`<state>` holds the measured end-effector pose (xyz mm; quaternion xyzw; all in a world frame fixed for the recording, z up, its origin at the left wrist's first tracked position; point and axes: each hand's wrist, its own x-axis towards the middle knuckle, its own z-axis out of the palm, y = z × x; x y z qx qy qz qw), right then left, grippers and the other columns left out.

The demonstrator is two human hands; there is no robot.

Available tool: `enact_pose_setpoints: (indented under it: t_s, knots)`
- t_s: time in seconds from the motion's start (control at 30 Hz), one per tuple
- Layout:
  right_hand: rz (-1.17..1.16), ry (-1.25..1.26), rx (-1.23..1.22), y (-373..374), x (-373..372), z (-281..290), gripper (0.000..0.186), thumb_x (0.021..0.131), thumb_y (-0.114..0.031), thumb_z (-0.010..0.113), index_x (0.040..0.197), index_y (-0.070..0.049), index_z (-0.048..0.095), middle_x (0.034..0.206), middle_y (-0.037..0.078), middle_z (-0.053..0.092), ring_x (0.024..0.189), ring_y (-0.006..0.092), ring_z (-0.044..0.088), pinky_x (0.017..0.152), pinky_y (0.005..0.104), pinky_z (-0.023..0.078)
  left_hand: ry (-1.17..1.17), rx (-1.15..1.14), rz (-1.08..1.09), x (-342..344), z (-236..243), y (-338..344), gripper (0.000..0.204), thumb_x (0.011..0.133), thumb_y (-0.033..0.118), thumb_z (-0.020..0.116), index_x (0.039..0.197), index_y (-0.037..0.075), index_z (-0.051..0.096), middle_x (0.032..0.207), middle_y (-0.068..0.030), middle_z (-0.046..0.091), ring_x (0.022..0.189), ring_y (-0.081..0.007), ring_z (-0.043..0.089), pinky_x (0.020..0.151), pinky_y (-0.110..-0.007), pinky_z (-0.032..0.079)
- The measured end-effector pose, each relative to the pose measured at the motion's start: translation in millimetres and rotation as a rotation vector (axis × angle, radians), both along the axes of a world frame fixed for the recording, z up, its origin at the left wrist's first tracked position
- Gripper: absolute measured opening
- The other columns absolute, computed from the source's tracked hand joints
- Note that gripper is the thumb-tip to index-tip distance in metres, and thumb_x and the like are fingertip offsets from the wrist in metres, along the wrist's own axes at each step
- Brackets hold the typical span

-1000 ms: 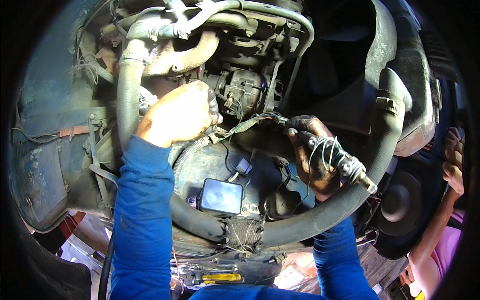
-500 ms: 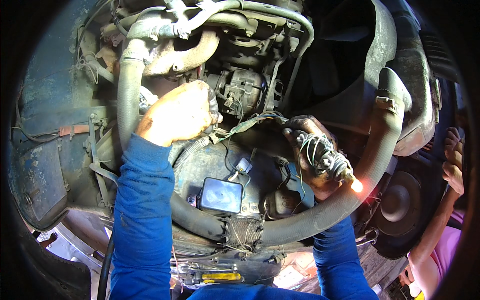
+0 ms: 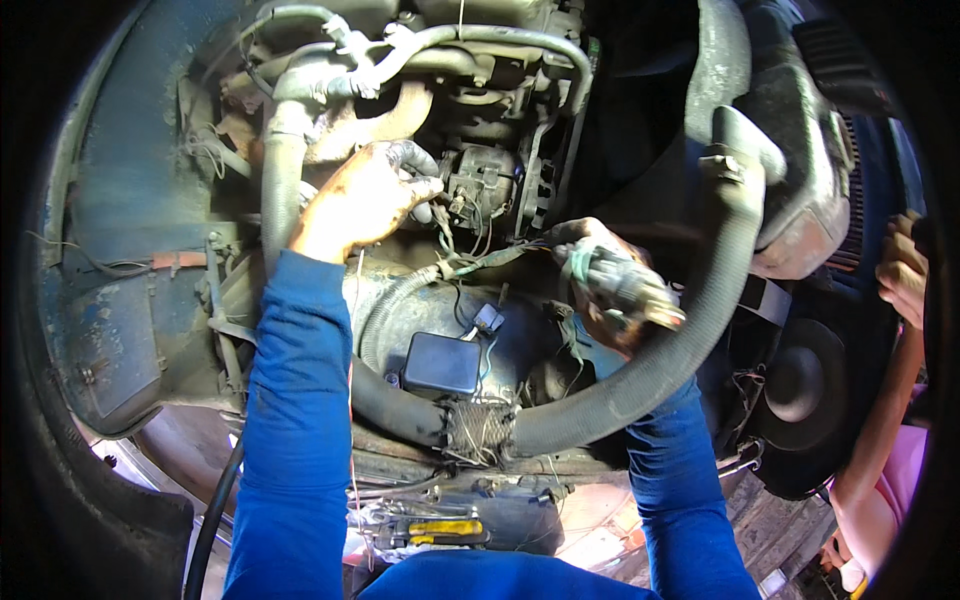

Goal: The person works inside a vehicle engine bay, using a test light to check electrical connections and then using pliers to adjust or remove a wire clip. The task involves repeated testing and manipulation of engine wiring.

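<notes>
While L hand (image 3: 365,195) is half-curled nr engine unit (image 3: 485,175), hold unclear, R hand (image 3: 598,318) grips wire-wrapped tool (image 3: 630,282) — best kept off hose (image 3: 650,385).

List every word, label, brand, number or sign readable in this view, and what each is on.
None can be read.
Dark square box: no lettering I can make out.
Yellow-handled tool: any marking is too small.
Wire-wound piece in the right hand: too blurred.
Metal engine unit by the left hand: no legible marking.
</notes>
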<state>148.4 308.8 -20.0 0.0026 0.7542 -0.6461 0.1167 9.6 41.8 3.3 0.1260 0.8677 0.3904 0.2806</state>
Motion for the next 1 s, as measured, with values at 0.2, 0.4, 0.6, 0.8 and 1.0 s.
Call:
enact_pose_setpoints:
  t_s: [0.2, 0.4, 0.6, 0.8, 1.0]
  knots:
    - [-0.197, 0.365, 0.875, 20.7, 51.0, -25.8, 0.015, 0.085, -0.009, 0.069, 0.100, -0.006, 0.069, 0.082, 0.013, 0.067, 0.072, 0.0306, 0.063, 0.065, 0.0410, 0.049, 0.202, 0.302, 0.241, 95.6, 121.7, 4.2, 0.018, 0.099, 0.017, 0.061, 0.104, 0.002, 0.070, 0.076, -0.0022, 0.064, 0.069, -0.0105, 0.057, 0.063, -0.026, 0.047]
    - [-0.027, 0.286, 0.718, 31.3, 114.2, -19.6, 0.021, 0.079, -0.017, 0.065, 0.096, -0.005, 0.068, 0.092, 0.020, 0.071, 0.090, 0.0387, 0.069, 0.078, 0.0467, 0.056, -0.011, 0.273, 0.513, 236.7, 228.6, -14.0, 0.024, 0.102, 0.025, 0.059, 0.102, 0.002, 0.069, 0.075, 0.0048, 0.050, 0.066, -0.0032, 0.038, 0.059, -0.021, 0.028]
    - [-0.310, 0.073, 1.065, 47.7, 171.4, 24.3, 0.022, 0.080, -0.022, 0.064, 0.093, -0.004, 0.066, 0.094, 0.022, 0.072, 0.092, 0.0421, 0.069, 0.081, 0.0501, 0.056, 0.203, 0.002, 0.544, 332.0, 271.7, -80.6, 0.024, 0.099, 0.021, 0.063, 0.101, -0.003, 0.068, 0.095, -0.0085, 0.070, 0.092, -0.0151, 0.062, 0.086, -0.030, 0.047]
    - [-0.615, 0.299, 1.091, 53.5, 285.0, 85.6, 0.017, 0.093, -0.024, 0.064, 0.097, -0.008, 0.065, 0.077, 0.010, 0.066, 0.067, 0.0247, 0.063, 0.060, 0.0361, 0.050, 0.529, 0.010, 0.919, 436.6, 296.6, -216.7, 0.047, 0.104, 0.046, 0.053, 0.100, 0.003, 0.071, 0.063, 0.0110, 0.033, 0.055, -0.0013, 0.025, 0.051, -0.024, 0.017]
    - [-0.785, 0.050, -0.562, 33.7, 411.5, 199.4, 0.024, 0.102, -0.030, 0.060, 0.115, -0.011, 0.058, 0.078, -0.002, 0.048, 0.057, 0.0067, 0.041, 0.053, 0.0223, 0.032, 1.334, -0.708, 0.924, 537.4, 253.1, -486.2, 0.038, 0.105, 0.031, 0.050, 0.112, 0.000, 0.070, 0.090, -0.0045, 0.067, 0.074, -0.0135, 0.058, 0.061, -0.028, 0.041]
